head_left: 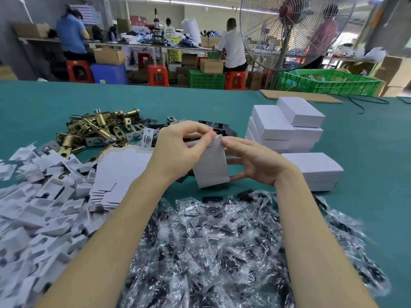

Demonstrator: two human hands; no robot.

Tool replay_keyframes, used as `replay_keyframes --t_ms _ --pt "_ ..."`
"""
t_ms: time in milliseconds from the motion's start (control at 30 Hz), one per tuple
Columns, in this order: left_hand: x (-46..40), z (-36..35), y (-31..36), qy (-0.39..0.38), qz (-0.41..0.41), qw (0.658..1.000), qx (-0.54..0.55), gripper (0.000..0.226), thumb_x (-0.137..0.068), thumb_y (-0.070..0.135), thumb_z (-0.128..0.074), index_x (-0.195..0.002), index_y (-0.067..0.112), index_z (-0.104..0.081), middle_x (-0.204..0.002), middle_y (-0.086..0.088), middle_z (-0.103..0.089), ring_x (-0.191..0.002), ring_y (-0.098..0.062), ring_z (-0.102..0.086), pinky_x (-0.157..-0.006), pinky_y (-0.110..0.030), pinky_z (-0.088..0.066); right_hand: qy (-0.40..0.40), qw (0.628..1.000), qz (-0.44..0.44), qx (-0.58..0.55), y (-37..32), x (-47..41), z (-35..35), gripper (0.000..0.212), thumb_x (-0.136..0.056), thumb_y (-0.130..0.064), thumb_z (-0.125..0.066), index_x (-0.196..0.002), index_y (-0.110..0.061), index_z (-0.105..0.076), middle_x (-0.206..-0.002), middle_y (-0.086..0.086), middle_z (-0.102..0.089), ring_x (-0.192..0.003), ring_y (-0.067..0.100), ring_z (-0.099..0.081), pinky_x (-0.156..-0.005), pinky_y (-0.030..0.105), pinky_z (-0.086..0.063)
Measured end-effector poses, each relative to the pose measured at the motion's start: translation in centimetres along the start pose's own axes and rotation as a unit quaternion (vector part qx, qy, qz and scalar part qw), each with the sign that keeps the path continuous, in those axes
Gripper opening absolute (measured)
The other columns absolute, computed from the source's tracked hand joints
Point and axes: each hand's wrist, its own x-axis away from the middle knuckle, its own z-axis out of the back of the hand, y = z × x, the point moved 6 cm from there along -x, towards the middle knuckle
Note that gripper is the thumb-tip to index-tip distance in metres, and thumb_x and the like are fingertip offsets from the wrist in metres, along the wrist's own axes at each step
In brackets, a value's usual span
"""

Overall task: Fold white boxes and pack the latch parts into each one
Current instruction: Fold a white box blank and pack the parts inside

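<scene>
A worker is folding a white box (211, 167) held upright between both hands above the green surface (367, 165), its long axis vertical. The left hand (178, 150) is pinching the top flap; the right hand (253, 161) is clasping the box's side, thumb underneath.

Counted: two hands (178, 150) (255, 161), one fan (293, 30), four red stools (158, 74); stacked boxes (287, 125) partly hidden.

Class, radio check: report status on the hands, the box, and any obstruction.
Both hands on box: left hand pinching top flap, right hand gripping side. Box upright, flap not yet closed. Latches piled beyond, untouched. Nothing in the way.
</scene>
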Motion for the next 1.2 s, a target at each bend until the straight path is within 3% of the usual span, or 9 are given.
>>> replay_keyframes --t_ms 133,400,667,800,867,967,1033,1100,1200 --pt "0.0 0.2 0.5 -0.014 -0.026 1.0 -0.002 0.007 -0.093 0.026 -0.075 -0.095 0.021 -0.08 -0.09 0.015 -0.077 -0.087 0.002 -0.072 -0.075 -0.014 -0.054 -0.022 0.999 0.018 0.02 -0.1 0.2 -0.1 0.041 -0.091 -0.053 -0.066 -0.13 -0.04 -0.067 -0.133 -0.007 -0.068 -0.125 0.019 -0.063 -0.099 0.053 -0.055" --pt "0.1 0.3 1.0 -0.024 -0.111 0.993 -0.037 0.016 -0.091 0.017 -0.077 -0.106 0.014 -0.081 -0.104 0.005 -0.077 -0.098 -0.004 -0.07 -0.088 -0.025 -0.055 -0.026 0.999 0.021 0.026 0.2 -0.1 -0.1 0.044 -0.082 -0.045 -0.077 -0.126 -0.044 -0.069 -0.129 -0.012 -0.07 -0.124 0.009 -0.062 -0.098 0.049 -0.055" --pt "0.2 0.5 -0.3 -0.076 -0.049 0.996 -0.011 0.018 -0.094 0.019 -0.073 -0.111 0.018 -0.08 -0.113 0.009 -0.073 -0.111 -0.004 -0.065 -0.088 -0.022 -0.055 -0.009 0.998 0.022 0.059 -0.1 -0.3 -0.5 0.043 -0.08 -0.05 -0.076 -0.123 -0.047 -0.069 -0.125 -0.017 -0.071 -0.122 0.005 -0.062 -0.096 0.047 -0.055" --pt "0.4 -0.3 -1.0 -0.106 -0.024 0.993 -0.041 0.031 -0.094 0.018 -0.073 -0.125 0.024 -0.073 -0.131 0.01 -0.066 -0.124 0.007 -0.053 -0.106 -0.018 -0.044 0.019 0.998 0.024 0.05 0.0 -0.5 -0.3 0.034 -0.092 -0.043 -0.071 -0.125 -0.04 -0.069 -0.123 -0.011 -0.072 -0.12 0.016 -0.064 -0.095 0.05 -0.057" --pt "0.3 -0.4 -1.7 -0.08 0.015 0.996 -0.042 0.034 -0.095 0.018 -0.071 -0.128 0.027 -0.071 -0.132 0.013 -0.065 -0.12 0.015 -0.051 -0.106 -0.014 -0.042 0.042 0.996 0.033 0.069 -0.4 -0.4 -0.1 0.032 -0.093 -0.042 -0.072 -0.125 -0.038 -0.069 -0.121 -0.01 -0.073 -0.115 0.015 -0.067 -0.09 0.044 -0.058" --pt "0.2 0.1 -2.9 0.015 0.118 0.993 0.016 0.029 -0.096 0.022 -0.07 -0.125 0.027 -0.072 -0.113 0.023 -0.068 -0.102 0.014 -0.06 -0.087 -0.009 -0.049 0.092 0.991 0.076 0.056 -1.6 -0.3 0.9 0.034 -0.089 -0.028 -0.077 -0.123 -0.031 -0.07 -0.117 -0.005 -0.075 -0.103 0.014 -0.07 -0.082 0.033 -0.053" --pt "0.7 -0.6 -3.9 0.061 0.241 0.959 0.136 0.021 -0.098 0.024 -0.067 -0.118 0.028 -0.071 -0.109 0.02 -0.068 -0.099 0.003 -0.063 -0.084 -0.022 -0.057 0.124 0.987 0.1 0.01 -2.3 -0.1 1.7 0.029 -0.089 -0.024 -0.078 -0.117 -0.03 -0.073 -0.116 -0.006 -0.074 -0.097 0.013 -0.071 -0.08 0.03 -0.053" --pt "1.5 -2.7 -4.5 0.058 0.367 0.89 0.264 0.013 -0.1 0.021 -0.064 -0.113 0.02 -0.067 -0.112 0.005 -0.064 -0.098 -0.011 -0.061 -0.079 -0.037 -0.062 0.135 0.985 0.102 -0.012 -2.7 0.2 2.1 0.024 -0.09 -0.036 -0.076 -0.114 -0.033 -0.075 -0.12 -0.007 -0.073 -0.099 0.011 -0.07 -0.078 0.028 -0.054" --pt "2.9 -5.4 -4.3 0.028 0.466 0.8 0.377 0.008 -0.103 0.015 -0.058 -0.104 0.007 -0.061 -0.113 -0.01 -0.059 -0.094 -0.02 -0.059 -0.06 -0.029 -0.06 0.145 0.986 0.088 0.01 -2.9 0.2 2.0 0.04 -0.081 -0.06 -0.068 -0.116 -0.04 -0.071 -0.127 -0.011 -0.069 -0.121 0.012 -0.062 -0.089 0.028 -0.05"
